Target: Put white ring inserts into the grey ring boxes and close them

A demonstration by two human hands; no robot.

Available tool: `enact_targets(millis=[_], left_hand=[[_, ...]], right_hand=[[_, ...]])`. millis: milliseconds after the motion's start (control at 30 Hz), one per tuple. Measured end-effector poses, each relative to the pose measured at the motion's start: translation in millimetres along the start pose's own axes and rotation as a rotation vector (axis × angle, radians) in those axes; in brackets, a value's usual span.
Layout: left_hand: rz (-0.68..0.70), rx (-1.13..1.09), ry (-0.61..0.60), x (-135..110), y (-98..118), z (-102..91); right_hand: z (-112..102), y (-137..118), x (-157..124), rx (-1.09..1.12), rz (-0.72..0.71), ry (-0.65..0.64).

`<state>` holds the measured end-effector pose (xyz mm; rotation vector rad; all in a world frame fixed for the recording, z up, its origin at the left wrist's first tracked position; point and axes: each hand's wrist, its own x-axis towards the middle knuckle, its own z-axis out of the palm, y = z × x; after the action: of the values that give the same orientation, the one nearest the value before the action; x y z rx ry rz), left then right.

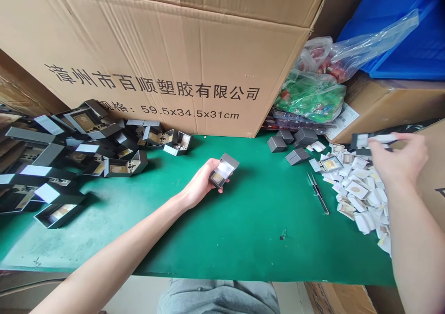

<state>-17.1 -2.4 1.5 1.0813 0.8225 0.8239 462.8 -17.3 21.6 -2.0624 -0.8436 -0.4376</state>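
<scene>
My left hand (pixel 205 179) is closed round a small dark grey jewellery box (pixel 224 170), tilted open above the middle of the green table. A white inner lid and a pale insert show in it. At the far right, my right hand (pixel 399 159) has its fingers closed at a dark box with white parts (pixel 362 141); the hand partly hides it. Below that hand spreads a heap of small white inserts (pixel 358 191), some with a pale gold patch. Metal tweezers (pixel 318 193) lie on the table beside the heap.
Many open grey boxes (pixel 120 166) crowd the left side. Several closed grey boxes (pixel 297 155) sit at the back right. A large cardboard carton (pixel 167 45) walls off the rear. Plastic bags of green and red items (pixel 309 96) and a blue bin (pixel 406 54) stand behind.
</scene>
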Motion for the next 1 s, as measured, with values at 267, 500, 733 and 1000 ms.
enact_targets(millis=[267,500,733,1000], left_hand=[[0.0,-0.128,0.046,3,1,1.5],[-0.027,-0.176,0.062,3,1,1.2],[-0.03,-0.123,-0.003,2,-2,1.3],[0.021,-0.038,-0.065,1,-5,-2.1]], right_hand=[[-6,-61,-30,0.781,-0.171,0.231],[-6,-156,-181,1.099,-0.132,-0.746],[9,-169,-248,1.194,-0.007,-1.07],[7,-167,-259,1.115,-0.064,-1.031]])
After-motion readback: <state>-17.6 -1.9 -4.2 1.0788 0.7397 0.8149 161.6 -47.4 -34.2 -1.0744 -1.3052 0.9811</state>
